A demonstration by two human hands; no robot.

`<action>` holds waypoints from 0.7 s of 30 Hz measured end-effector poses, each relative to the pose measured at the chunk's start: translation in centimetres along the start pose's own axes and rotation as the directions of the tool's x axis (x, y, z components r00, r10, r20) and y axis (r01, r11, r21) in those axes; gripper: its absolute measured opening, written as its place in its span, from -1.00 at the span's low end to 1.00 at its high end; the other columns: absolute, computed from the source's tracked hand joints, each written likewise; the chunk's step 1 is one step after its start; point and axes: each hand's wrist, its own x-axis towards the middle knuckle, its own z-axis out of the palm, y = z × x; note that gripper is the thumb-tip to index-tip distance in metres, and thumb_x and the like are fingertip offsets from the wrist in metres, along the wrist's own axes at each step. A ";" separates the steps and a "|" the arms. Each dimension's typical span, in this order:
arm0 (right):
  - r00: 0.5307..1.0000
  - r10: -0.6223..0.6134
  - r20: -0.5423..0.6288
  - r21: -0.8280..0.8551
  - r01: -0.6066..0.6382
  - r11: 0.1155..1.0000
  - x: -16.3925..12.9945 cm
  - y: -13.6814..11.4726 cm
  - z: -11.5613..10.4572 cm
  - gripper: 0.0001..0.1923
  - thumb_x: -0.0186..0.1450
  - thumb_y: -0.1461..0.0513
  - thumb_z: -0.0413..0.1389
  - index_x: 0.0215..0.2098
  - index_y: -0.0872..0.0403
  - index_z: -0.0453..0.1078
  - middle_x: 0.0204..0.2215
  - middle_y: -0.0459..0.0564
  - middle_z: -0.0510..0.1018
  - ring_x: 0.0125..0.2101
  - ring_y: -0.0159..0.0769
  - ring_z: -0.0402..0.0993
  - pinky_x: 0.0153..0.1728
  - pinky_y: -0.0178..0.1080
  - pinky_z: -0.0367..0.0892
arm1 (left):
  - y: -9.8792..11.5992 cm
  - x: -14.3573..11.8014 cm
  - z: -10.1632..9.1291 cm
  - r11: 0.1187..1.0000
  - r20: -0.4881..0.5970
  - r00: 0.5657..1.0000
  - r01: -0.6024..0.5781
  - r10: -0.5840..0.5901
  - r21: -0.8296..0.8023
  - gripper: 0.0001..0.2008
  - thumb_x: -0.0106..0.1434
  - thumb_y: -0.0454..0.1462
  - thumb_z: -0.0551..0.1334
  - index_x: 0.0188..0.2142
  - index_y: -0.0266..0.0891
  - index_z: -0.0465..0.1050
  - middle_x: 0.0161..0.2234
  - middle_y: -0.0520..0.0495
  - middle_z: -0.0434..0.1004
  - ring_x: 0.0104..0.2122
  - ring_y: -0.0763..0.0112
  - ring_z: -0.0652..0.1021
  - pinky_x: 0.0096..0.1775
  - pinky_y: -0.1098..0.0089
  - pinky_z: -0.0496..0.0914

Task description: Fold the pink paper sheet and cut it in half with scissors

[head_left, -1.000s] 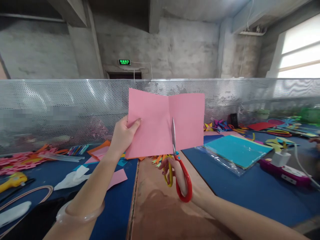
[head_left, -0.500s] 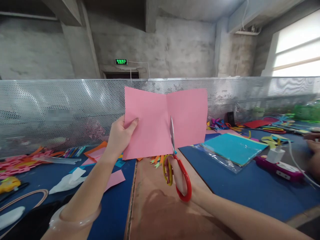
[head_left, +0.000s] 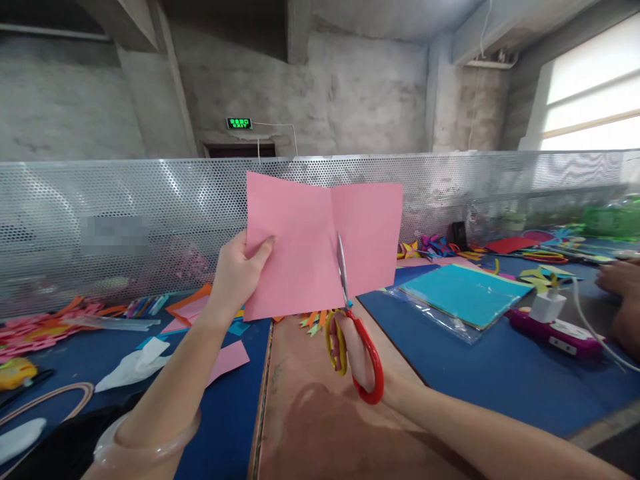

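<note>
I am holding a creased sheet of pink paper (head_left: 305, 247) upright in front of me with my left hand (head_left: 235, 273), thumb pressed on its near face and fingers curled behind its left edge, so the hand is pinching the sheet. My right hand (head_left: 357, 350) is gripping a pair of scissors with red and yellow plastic handles (head_left: 356, 347), fingers threaded through the loops. The steel blades are pointing up just right of the centre crease and look nearly together, reaching from the bottom edge to about mid-height of the sheet; I cannot tell how far the cut runs.

Below both hands a brown cardboard strip (head_left: 320, 427) is lying on the blue tabletop (head_left: 500, 380). Right of my right hand a stack of turquoise sheets in clear plastic wrap (head_left: 465, 293) is resting, and beyond it a magenta power strip with a white plug (head_left: 555, 330). At the far right edge another person's hand (head_left: 617, 277) is resting on the table. Left of my left hand, pink and orange paper offcuts (head_left: 45, 320) are lying scattered.
</note>
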 end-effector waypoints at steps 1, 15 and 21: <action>1.000 0.004 -0.001 -0.008 -0.004 1.000 0.1 0.2 0.0 -0.71 0.19 0.04 -0.04 -0.56 0.02 0.05 -0.72 -0.20 0.18 -0.72 -0.46 0.09 -0.67 -0.34 0.12 | 0.0 0.0 0.0 1.000 -0.002 1.000 0.003 -0.003 0.002 -0.69 0.14 -0.11 0.17 -0.18 -0.20 0.45 -0.23 -0.06 0.53 -0.25 0.22 0.51 -0.19 0.28 0.40; 0.999 -0.047 -0.020 -0.089 0.045 0.995 -0.1 0.4 0.0 -0.78 0.20 0.13 -0.11 -0.54 0.03 0.01 -0.70 -0.22 0.13 -0.72 -0.48 0.09 -0.70 -0.37 0.09 | 0.1 -0.1 0.0 1.000 -0.005 1.000 0.007 -0.007 -0.002 -0.68 0.14 -0.10 0.17 -0.17 -0.19 0.44 -0.22 -0.06 0.52 -0.23 0.22 0.50 -0.17 0.28 0.39; 0.999 0.009 0.031 -0.019 -0.009 1.000 0.1 1.2 -0.4 -0.76 0.20 0.11 -0.10 -0.56 0.03 0.04 -0.71 -0.20 0.18 -0.73 -0.46 0.12 -0.70 -0.35 0.10 | 0.3 -0.1 0.0 1.000 0.010 1.000 0.000 0.000 0.023 -0.68 0.15 -0.10 0.15 -0.17 -0.20 0.44 -0.21 -0.05 0.52 -0.23 0.22 0.50 -0.16 0.27 0.39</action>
